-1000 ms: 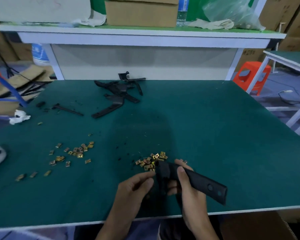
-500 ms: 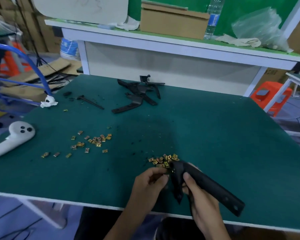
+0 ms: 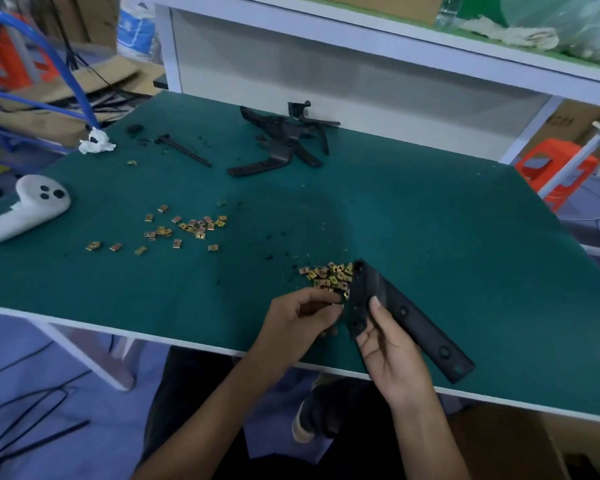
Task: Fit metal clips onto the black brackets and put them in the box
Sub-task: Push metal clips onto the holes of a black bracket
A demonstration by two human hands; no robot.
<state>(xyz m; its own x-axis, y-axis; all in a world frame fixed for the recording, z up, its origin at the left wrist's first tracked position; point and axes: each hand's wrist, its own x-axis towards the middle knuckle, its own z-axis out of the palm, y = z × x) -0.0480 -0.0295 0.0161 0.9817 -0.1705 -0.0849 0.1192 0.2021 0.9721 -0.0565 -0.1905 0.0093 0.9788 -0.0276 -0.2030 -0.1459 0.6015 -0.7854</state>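
Note:
My right hand (image 3: 392,355) grips a long black bracket (image 3: 413,323) near its upper end, above the front edge of the green table (image 3: 430,237). My left hand (image 3: 302,317) is pinched at the bracket's left edge; what its fingertips hold is hidden. A small heap of brass clips (image 3: 329,277) lies just beyond both hands. More brass clips (image 3: 184,228) are scattered at the table's left. A pile of black brackets (image 3: 284,140) rests at the far edge. A cardboard box (image 3: 499,448) shows below the table at bottom right.
A white handheld controller (image 3: 25,209) lies at the left edge. A thin black strip (image 3: 184,150) and a crumpled white tissue (image 3: 96,142) sit far left. A white shelf (image 3: 361,57) rises behind the table. An orange stool (image 3: 555,168) stands at right.
The view has swung left and down, showing more floor and the controller. Both hands with the bracket stay near the front edge; the bracket's upper end has tipped up more toward the clip heap.

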